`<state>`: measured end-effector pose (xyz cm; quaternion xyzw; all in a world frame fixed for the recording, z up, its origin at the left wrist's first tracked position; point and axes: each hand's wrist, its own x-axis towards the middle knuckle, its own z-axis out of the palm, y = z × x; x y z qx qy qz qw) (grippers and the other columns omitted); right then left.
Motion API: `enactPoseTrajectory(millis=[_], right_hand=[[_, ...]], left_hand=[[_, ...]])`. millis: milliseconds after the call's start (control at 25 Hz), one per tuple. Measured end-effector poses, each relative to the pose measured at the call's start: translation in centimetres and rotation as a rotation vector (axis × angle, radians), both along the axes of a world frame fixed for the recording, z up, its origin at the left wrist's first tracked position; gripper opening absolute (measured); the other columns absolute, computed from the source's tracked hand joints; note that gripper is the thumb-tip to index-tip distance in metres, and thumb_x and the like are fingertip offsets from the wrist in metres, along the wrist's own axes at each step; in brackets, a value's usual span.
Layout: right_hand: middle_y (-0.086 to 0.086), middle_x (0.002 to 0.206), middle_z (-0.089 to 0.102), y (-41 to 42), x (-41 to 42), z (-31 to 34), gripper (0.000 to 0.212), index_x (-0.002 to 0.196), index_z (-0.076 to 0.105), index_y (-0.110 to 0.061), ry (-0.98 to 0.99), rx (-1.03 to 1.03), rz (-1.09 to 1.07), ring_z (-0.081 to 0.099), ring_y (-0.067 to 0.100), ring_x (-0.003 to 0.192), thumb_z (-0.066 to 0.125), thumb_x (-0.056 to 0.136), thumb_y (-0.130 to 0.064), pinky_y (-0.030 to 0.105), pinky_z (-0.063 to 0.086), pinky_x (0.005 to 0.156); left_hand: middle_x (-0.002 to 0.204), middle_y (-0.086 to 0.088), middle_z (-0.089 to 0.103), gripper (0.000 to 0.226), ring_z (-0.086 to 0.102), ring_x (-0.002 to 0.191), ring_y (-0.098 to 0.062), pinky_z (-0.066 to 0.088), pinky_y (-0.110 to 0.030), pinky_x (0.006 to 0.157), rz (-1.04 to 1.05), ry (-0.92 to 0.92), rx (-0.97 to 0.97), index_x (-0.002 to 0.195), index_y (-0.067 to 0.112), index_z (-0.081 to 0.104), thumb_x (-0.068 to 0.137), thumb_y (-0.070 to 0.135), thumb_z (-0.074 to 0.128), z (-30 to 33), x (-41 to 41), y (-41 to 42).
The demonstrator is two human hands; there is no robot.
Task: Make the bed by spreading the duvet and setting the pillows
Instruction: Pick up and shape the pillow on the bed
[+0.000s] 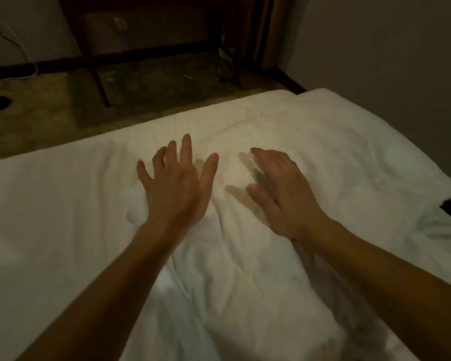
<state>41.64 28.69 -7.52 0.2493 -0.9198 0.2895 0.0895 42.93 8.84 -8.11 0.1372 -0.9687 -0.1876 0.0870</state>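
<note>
Item: white duvet, lying across the bed from the near edge of view to the far side, creased and bunched in a ridge that runs from near centre up between the two forearms. Handling, as judged: soft, light and limp, with no stiffness to carry a push; it should slide readily over what lies beneath and gather again wherever it is shoved, so flat palms will smooth it and a pinch at a hem or corner will shift it. Best holds look to be the far edge and the far-right corner, where the cloth ends cleanly. Left hand: fingers spread wide and straight, holding nothing, over the middle of the duvet; whether it touches cannot be told. Right hand: flat, fingers together and blurred, holding nothing, just right of the left, shadow close beneath it. Flatter cloth lies to the left; wrinkles cluster centre and right. Pillows: none in view. Beyond the far edge: open carpeted floor, then a dark wooden table with a white cable at far left. Right: a wall close beside the bed, little room there.
</note>
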Motion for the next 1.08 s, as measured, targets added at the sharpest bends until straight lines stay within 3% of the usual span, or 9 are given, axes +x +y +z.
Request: enactPoseTrajectory(millis=[120,240,480,640,720,800,880,960,1080], right_hand=[[0.002,0.162,0.028,-2.6,-5.7,0.2,0.112,0.156,0.025,-0.021,-0.092,0.16,-0.023,0.024,0.022,0.149,-0.003,0.074,-0.092,0.047,0.016,0.123],[0.002,0.163,0.025,-4.2,-10.9,0.4,0.101,0.158,0.018,-0.022,-0.131,0.308,-0.017,0.022,0.022,0.15,0.005,0.079,-0.084,0.042,0.01,0.125],[0.008,0.154,0.041,-4.0,-18.7,-0.9,0.08,0.157,0.018,-0.019,-0.181,0.533,-0.017,0.037,0.025,0.14,0.022,0.096,-0.07,0.04,0.018,0.119],[0.01,0.148,0.049,-4.5,-21.3,-1.3,0.092,0.155,0.02,-0.016,-0.223,0.583,0.005,0.043,0.027,0.136,0.029,0.088,-0.078,0.039,0.019,0.119],[0.013,0.133,0.06,-4.7,-21.4,-1.5,0.099,0.153,0.026,-0.016,-0.208,0.608,0.019,0.051,0.03,0.125,0.024,0.083,-0.086,0.042,0.026,0.115],[0.007,0.102,0.066,-4.1,-21.0,-1.8,0.098,0.145,0.036,-0.016,-0.187,0.64,-0.027,0.058,0.032,0.105,0.018,0.078,-0.086,0.041,0.038,0.097],[-0.007,0.072,0.054,-3.5,-20.3,-1.8,0.095,0.133,0.043,-0.015,-0.155,0.62,-0.073,0.059,0.025,0.081,0.015,0.076,-0.086,0.035,0.037,0.076],[-0.01,0.062,0.047,-2.9,-19.3,-0.9,0.093,0.127,0.045,-0.013,-0.116,0.557,-0.11,0.051,0.014,0.063,0.015,0.076,-0.085,0.031,0.032,0.067],[-0.008,0.06,0.051,-1.1,-16.8,1.4,0.088,0.126,0.044,-0.013,-0.072,0.433,-0.148,0.05,0.008,0.06,0.018,0.079,-0.082,0.032,0.034,0.066]], left_hand=[[0.158,-0.007,0.028,0.092,0.033,0.141,-0.033,0.022,-0.056,0.116,0.025,-0.108,0.115,0.154,0.029,0.012,0.079,0.081,0.005,-1.8,-4.6,-3.0],[0.153,-0.008,0.037,0.101,0.043,0.134,-0.033,0.03,-0.052,0.114,-0.008,-0.156,0.132,0.154,0.027,0.012,0.074,0.087,-0.005,-4.6,-5.8,-3.4],[0.15,-0.011,0.04,0.095,0.041,0.134,-0.031,0.022,-0.047,0.115,0.057,-0.094,0.179,0.154,0.025,0.01,0.081,0.085,0.002,-8.0,-6.1,-4.0],[0.14,-0.018,0.049,0.094,0.049,0.124,-0.036,0.03,-0.047,0.11,0.138,-0.012,0.263,0.152,0.018,0.012,0.082,0.081,0.011,-9.0,-5.7,-3.9],[0.118,-0.024,0.06,0.09,0.055,0.103,-0.04,0.039,-0.048,0.096,0.17,0.02,0.306,0.142,0.01,0.03,0.082,0.077,0.018,-9.2,-5.4,-3.4],[0.094,-0.023,0.065,0.08,0.056,0.084,-0.038,0.042,-0.045,0.08,0.146,0.015,0.329,0.127,0.011,0.04,0.083,0.074,0.018,-8.6,-5.5,-2.9],[0.079,-0.016,0.065,0.076,0.057,0.075,-0.035,0.042,-0.042,0.071,0.112,0.032,0.341,0.12,0.015,0.04,0.081,0.075,0.015,-7.4,-5.6,-2.8],[0.073,-0.009,0.062,0.076,0.059,0.071,-0.034,0.042,-0.039,0.067,0.061,0.063,0.342,0.118,0.017,0.04,0.08,0.076,0.011,-6.0,-5.2,-2.7],[0.074,0.0,0.055,0.072,0.057,0.068,-0.028,0.038,-0.035,0.068,-0.022,0.115,0.293,0.118,0.019,0.04,0.082,0.074,0.011,-2.7,-3.7,-1.8]])
